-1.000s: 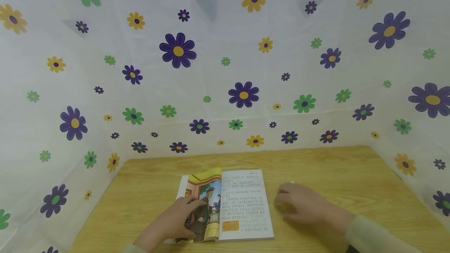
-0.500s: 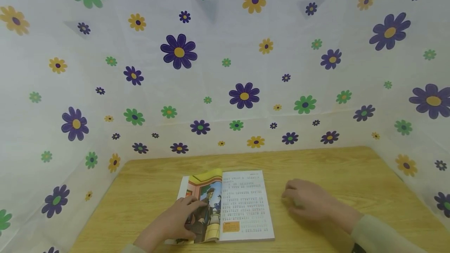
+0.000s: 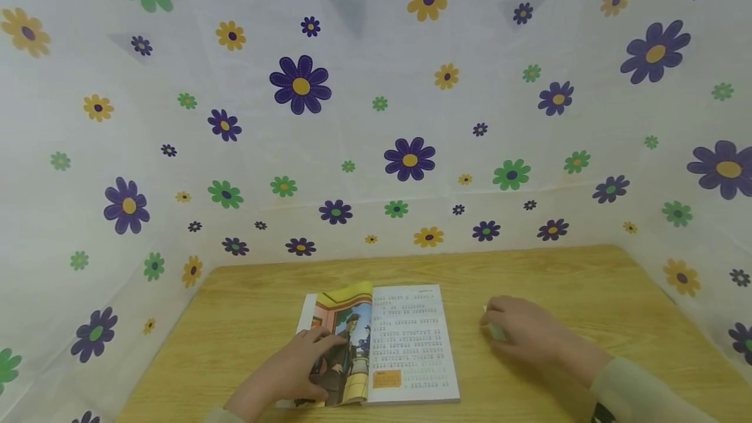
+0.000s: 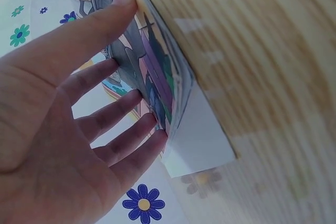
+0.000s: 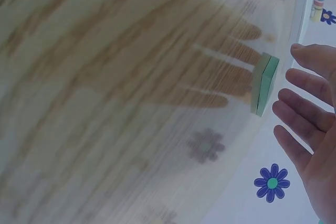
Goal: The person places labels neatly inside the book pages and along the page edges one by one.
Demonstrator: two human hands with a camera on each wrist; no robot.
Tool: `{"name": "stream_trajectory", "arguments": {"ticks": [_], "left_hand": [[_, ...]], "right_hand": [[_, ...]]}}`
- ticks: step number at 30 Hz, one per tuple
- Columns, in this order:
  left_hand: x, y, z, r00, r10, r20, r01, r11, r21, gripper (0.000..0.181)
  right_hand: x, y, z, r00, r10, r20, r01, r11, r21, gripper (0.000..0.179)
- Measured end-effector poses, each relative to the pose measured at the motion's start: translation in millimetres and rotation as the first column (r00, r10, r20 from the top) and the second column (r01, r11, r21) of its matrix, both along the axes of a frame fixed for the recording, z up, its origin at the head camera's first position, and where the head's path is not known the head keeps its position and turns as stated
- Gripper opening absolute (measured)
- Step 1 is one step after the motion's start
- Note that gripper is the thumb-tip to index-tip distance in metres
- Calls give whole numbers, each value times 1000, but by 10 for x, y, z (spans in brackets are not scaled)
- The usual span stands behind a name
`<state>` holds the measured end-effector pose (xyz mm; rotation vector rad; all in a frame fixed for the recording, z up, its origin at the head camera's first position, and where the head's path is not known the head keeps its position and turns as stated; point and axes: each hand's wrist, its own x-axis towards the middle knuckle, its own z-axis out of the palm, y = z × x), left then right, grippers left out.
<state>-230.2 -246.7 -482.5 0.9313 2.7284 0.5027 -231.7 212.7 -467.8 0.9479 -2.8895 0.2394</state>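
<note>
An open book [image 3: 411, 338] lies on the table, with a colourful picture on its left page and printed text on its right page. My left hand [image 3: 294, 365] rests on the picture page, fingers spread; in the left wrist view the thumb and fingertips touch the paper, and the page stack bows up at its edge. To the right of the book, my right hand [image 3: 523, 331] hovers over a small light-green pad [image 5: 265, 85] that looks like sticky notes. The right wrist view shows its loosely bent fingers [image 5: 302, 111] beside the pad, with a gap between them.
The wooden table [image 3: 252, 305] stretches behind and to both sides of the book. A white flower-printed sheet [image 3: 364, 129] hangs at the back and along the left and right sides, close to the table's edges.
My right hand has shifted a little to the right, away from the book, and the green pad now shows beneath its fingers. The left hand and the book have stayed in place.
</note>
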Motion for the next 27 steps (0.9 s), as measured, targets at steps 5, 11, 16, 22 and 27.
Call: {"name": "stream_trajectory", "arguments": {"ticks": [5, 11, 16, 22, 27], "left_hand": [[-90, -97, -225, 999, -8, -34, 9, 1000, 25, 85], [-12, -16, -40, 1000, 2, 14, -2, 1000, 21, 84], [-31, -44, -71, 1000, -14, 7, 14, 1000, 26, 84], [-5, -45, -11, 999, -40, 16, 40, 998, 41, 82], [59, -8, 67, 999, -31, -12, 32, 999, 23, 82]], "right_hand": [[-33, 60, -32, 1000, 17, -21, -17, 1000, 0, 25], [-62, 120, -83, 999, 9, -36, -9, 1000, 11, 29], [-63, 137, -103, 999, -25, -21, 25, 1000, 6, 31], [-61, 153, -117, 999, -45, 5, 45, 999, -8, 35], [-61, 156, -121, 998, -53, 25, 54, 998, -19, 38]]}}
